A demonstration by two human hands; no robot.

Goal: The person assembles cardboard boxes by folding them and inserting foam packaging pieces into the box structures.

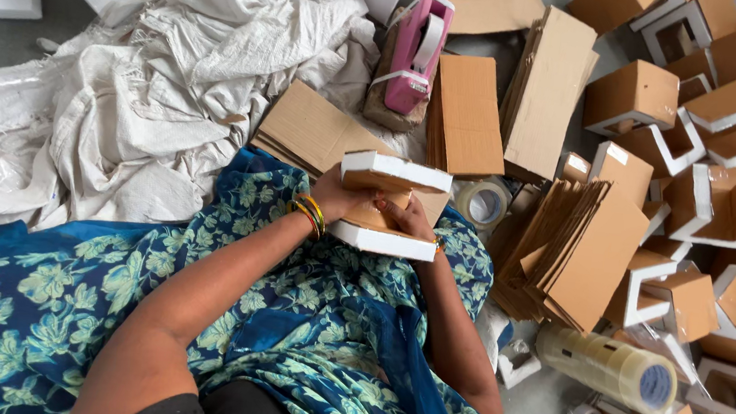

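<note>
Grey concrete floor [10, 42] shows at the edges, mostly buried under crumpled white woven sacks [131, 80], flat brown cardboard sheets [469, 114] and a heap of folded cardboard brackets with white edges [726, 176] on the right. A pink tape dispenser [415, 51] lies above the sheets; a clear tape roll [482, 204] sits just beside the person's hands, and a stack of tape rolls in a clear sleeve [611, 369] lies lower right.

Over a lap covered in blue floral cloth [67, 296], the person holds a folded cardboard piece [390, 205], brown with white-faced ends, shaped like an open bracket. The left hand [340, 197], with bangles at the wrist, is closed on its left side; the right hand [407, 219] grips it from below and inside, fingers curled into the hollow.

It looks light and fairly stiff, but hollow, so a hard squeeze would likely crush or crease the walls. The folded corners and white-faced ends seem the firmest places to hold; the open middle span would probably flex.
</note>
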